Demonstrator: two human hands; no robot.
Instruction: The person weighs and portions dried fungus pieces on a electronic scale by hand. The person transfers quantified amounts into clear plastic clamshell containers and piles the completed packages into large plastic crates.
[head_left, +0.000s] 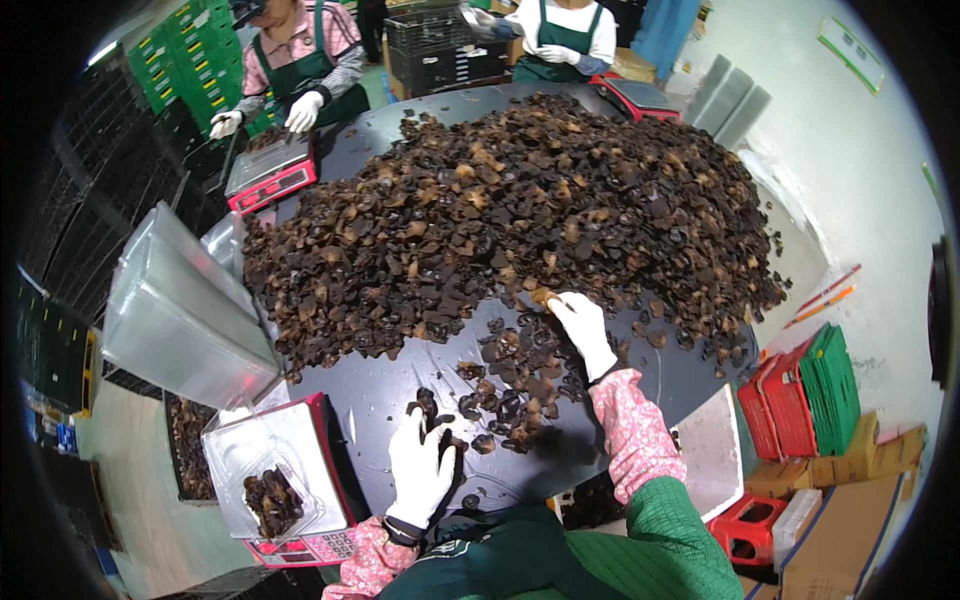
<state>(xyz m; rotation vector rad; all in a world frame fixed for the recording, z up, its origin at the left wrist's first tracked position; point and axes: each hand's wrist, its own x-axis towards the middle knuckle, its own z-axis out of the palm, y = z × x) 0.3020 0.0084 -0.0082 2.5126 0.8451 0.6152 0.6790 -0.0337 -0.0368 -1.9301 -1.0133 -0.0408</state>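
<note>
A large heap of dark brown wood ear mushrooms (480, 217) covers much of the grey table (382, 405) before me. My right hand (583, 330), in a white glove, pinches a lighter brown mushroom piece (541, 298) at the heap's near edge. My left hand (420, 469), also gloved, is low over the tabletop with its fingers spread. A dark mushroom piece (426, 399) lies at its fingertips; whether the fingers grip it is unclear. Between my hands is a smaller loose group of mushrooms (525, 375).
Left of me, a digital scale (326, 450) bears a clear plastic box (307, 510) partly filled with mushrooms. Tall stacked clear containers (187, 315) lean behind it. A white foam box (716, 457) sits by my right arm. Two co-workers (300, 75) (566, 37) stand across the table near other scales (274, 169).
</note>
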